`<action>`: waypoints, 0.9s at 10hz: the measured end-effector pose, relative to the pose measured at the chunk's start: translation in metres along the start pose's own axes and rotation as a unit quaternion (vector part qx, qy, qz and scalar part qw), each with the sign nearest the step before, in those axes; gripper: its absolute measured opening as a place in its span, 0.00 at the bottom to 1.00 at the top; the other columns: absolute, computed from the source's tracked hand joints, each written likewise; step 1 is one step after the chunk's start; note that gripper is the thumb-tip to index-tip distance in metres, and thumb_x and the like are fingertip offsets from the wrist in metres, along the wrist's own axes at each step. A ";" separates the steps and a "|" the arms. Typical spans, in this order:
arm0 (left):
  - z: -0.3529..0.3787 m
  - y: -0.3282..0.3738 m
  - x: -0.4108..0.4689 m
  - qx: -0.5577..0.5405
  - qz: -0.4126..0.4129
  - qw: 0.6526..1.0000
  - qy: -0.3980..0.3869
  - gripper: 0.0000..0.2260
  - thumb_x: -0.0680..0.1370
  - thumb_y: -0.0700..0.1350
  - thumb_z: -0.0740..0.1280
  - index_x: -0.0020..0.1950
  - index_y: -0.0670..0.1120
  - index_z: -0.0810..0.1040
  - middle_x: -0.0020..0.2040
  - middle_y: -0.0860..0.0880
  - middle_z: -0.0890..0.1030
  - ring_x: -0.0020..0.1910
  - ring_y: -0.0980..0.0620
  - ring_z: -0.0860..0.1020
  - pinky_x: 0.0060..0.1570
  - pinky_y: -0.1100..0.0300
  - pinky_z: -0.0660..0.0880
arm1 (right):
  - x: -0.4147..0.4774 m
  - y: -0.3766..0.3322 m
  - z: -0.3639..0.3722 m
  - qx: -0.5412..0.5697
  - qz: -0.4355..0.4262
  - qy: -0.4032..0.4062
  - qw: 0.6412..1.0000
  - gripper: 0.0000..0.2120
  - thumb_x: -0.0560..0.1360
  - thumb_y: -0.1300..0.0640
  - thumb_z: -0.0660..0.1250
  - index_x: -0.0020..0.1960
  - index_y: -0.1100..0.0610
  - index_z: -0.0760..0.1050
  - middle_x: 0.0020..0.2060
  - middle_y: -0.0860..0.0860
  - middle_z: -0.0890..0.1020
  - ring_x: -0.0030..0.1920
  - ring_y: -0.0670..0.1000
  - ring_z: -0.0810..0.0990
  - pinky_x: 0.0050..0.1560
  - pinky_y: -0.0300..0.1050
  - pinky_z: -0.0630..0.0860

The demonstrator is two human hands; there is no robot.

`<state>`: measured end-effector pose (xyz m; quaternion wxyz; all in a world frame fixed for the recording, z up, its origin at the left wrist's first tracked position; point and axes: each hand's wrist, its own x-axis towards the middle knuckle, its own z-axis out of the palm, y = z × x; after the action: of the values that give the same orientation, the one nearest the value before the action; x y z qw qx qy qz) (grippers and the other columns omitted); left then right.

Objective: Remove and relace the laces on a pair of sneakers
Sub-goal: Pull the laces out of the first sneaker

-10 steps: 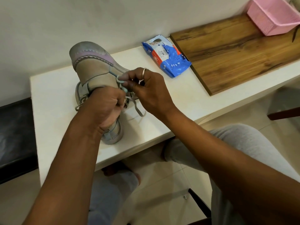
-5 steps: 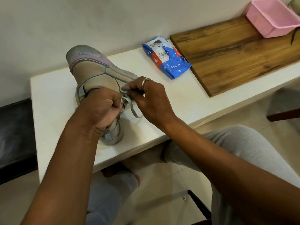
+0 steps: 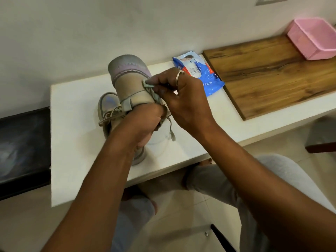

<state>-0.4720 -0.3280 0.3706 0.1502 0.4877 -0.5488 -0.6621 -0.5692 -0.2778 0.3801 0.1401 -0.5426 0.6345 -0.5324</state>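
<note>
A beige and lilac sneaker (image 3: pixel 130 79) stands tilted up on the white table (image 3: pixel 72 142), toe pointing away and up. My left hand (image 3: pixel 143 122) is closed around its middle. My right hand (image 3: pixel 180 99), a ring on one finger, pinches a loop of the grey lace (image 3: pixel 148 85) at the sneaker's right side. A loose lace end (image 3: pixel 171 135) hangs below the hands. A second sneaker (image 3: pixel 107 108) lies behind the left hand, partly hidden, with its lace still in.
A blue wipes packet (image 3: pixel 203 75) lies right of the sneakers. A wooden board (image 3: pixel 272 73) covers the table's right part, with a pink basket (image 3: pixel 312 40) on it. A black seat (image 3: pixel 23 146) stands at the left. My knees are under the table's front edge.
The held sneaker has tipped more upright. My right hand has risen along its side, drawing the lace loop up. The camera has shifted too.
</note>
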 end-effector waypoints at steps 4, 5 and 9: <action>0.009 0.000 -0.006 0.051 -0.039 0.998 0.013 0.11 0.74 0.38 0.62 0.33 0.45 0.65 0.36 0.45 0.67 0.37 0.45 0.68 0.38 0.54 0.67 | -0.003 0.008 -0.016 -0.089 -0.025 0.000 0.996 0.09 0.76 0.66 0.69 0.52 0.56 0.83 0.45 0.46 0.83 0.48 0.40 0.80 0.49 0.32 0.75; 0.012 0.001 -0.008 0.082 -0.045 0.996 -0.014 0.06 0.71 0.44 0.62 0.34 0.47 0.68 0.41 0.42 0.71 0.45 0.41 0.72 0.46 0.49 0.72 | -0.003 0.004 -0.012 -0.071 -0.065 0.017 0.995 0.09 0.75 0.67 0.69 0.52 0.57 0.83 0.45 0.44 0.81 0.48 0.36 0.79 0.50 0.29 0.74; 0.007 -0.002 -0.008 0.121 -0.010 0.993 0.001 0.08 0.74 0.47 0.66 0.36 0.48 0.71 0.36 0.49 0.71 0.43 0.47 0.72 0.47 0.52 0.71 | -0.004 0.009 -0.018 -0.063 0.032 -0.005 0.997 0.10 0.77 0.65 0.69 0.53 0.53 0.83 0.45 0.42 0.82 0.48 0.37 0.80 0.49 0.29 0.75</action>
<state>-0.4732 -0.3174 0.3724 0.0840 0.5085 -0.6200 -0.5917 -0.5862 -0.2664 0.3782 0.1252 -0.5327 0.6831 -0.4837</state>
